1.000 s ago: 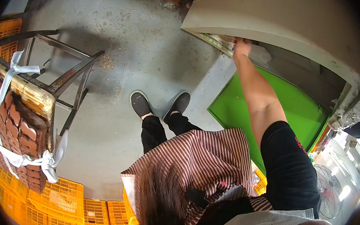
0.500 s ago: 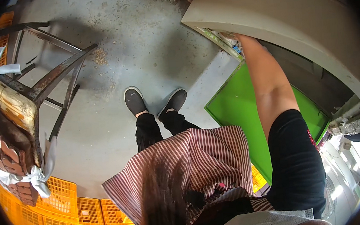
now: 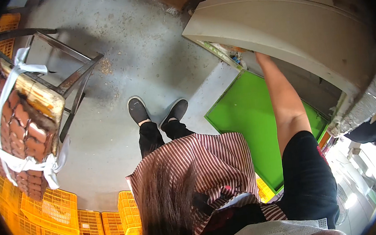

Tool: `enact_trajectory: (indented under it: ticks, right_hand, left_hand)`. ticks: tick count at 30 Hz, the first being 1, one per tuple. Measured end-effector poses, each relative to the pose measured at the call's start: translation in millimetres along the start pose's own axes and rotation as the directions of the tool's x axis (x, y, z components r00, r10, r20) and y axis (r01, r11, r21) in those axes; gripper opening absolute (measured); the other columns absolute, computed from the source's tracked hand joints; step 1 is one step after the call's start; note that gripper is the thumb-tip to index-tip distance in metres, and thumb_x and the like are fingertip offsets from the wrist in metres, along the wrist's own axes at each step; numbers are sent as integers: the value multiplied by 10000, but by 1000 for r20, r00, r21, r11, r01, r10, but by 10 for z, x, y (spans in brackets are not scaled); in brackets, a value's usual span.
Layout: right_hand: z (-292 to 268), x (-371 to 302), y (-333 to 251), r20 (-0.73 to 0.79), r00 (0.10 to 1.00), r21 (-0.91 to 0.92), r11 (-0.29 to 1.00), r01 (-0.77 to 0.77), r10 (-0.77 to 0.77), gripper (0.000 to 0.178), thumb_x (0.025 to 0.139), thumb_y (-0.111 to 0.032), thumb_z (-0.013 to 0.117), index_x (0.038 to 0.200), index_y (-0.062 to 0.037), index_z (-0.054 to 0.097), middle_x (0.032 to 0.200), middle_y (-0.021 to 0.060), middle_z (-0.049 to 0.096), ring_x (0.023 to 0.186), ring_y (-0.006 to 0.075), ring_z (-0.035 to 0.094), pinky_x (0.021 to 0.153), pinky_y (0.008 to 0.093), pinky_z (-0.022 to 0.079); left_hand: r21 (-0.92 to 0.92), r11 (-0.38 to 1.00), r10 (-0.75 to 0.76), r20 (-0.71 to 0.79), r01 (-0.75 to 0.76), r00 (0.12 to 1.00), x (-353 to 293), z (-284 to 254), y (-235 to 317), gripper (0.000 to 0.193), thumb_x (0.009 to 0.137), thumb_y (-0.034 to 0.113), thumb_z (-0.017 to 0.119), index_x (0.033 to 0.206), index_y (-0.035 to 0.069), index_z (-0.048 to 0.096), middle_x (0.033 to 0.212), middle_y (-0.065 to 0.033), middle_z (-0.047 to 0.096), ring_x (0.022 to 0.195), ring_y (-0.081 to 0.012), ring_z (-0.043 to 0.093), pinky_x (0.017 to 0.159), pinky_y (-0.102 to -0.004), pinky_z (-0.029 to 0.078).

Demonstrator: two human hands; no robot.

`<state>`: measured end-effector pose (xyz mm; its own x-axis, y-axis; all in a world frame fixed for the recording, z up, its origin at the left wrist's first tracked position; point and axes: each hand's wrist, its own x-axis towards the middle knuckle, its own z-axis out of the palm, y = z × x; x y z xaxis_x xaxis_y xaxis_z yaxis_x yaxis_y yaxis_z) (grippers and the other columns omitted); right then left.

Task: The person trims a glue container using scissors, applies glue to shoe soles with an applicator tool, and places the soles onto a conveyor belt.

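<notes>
My right arm (image 3: 281, 96) stretches forward over a bright green panel (image 3: 241, 108) with raised edges. Its wrist passes beneath the lower rim of a large beige machine housing (image 3: 278, 24). The housing hides most or all of my right hand, so neither its fingers nor anything in them can be made out. Small blue and white items (image 3: 236, 59) lie in the gap beside the wrist, too small to name. My left hand is outside the picture. A striped apron (image 3: 201, 161) covers my front.
At left stands a metal-framed stool (image 3: 77, 75) with a brown, scale-patterned cushion (image 3: 19, 128) tied on by white strips. Orange plastic crates (image 3: 53, 207) line the lower left. Wrapped pipework (image 3: 359, 109) runs along the right. Crumbs (image 3: 105, 66) dot the grey floor.
The view has shifted, bringing more of the cushion and stool into sight. My right arm still reaches under the housing, its wrist now hidden slightly more by the rim.
</notes>
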<state>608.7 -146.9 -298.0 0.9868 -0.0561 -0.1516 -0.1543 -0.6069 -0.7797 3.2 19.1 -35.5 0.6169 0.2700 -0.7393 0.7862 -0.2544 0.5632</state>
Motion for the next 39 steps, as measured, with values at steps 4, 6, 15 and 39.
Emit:
enact_trajectory:
  ticks: [4, 6, 15, 39]
  right_hand:
    - [-362, 16, 63, 74, 995, -278, 957, 80, -62, 233, 912, -304, 535, 949, -81, 596, 912, 38, 631, 758, 172, 609, 668, 316, 492]
    - [-570, 82, 95, 142, 981, -548, 815, 188, -131, 243, 913, -313, 534, 950, -81, 595, 912, 36, 631, 764, 172, 610, 675, 320, 495]
    - [-150, -766, -696, 68, 949, 26, 950, -311, 308, 298, 925, -324, 560, 935, -27, 544, 889, 80, 624, 740, 169, 627, 637, 302, 544]
    - [-185, -1091, -1120, 95, 867, 297, 818, -493, 488, 280, 950, -278, 523, 976, 1, 535, 680, 68, 557, 618, 168, 584, 582, 282, 545]
  left_hand:
    - [-109, 990, -89, 46, 93, 995, -27, 199, -176, 335, 751, 138, 671, 1078, 118, 599, 1246, -83, 545, 1095, -375, 543, 888, -421, 461]
    - [-144, 986, -79, 61, 87, 995, 3, 180, -114, 330, 752, 140, 668, 1075, 115, 600, 1249, -83, 542, 1100, -373, 542, 895, -420, 459]
    - [-31, 1000, -4, -66, 2, 998, 15, 162, -132, 323, 725, 155, 680, 1040, 130, 617, 1227, -58, 542, 1141, -323, 496, 942, -445, 387]
    - [66, 995, 86, -101, -80, 991, 62, 44, -24, 344, 706, 183, 695, 1035, 120, 616, 1180, -67, 547, 1119, -298, 498, 962, -414, 379]
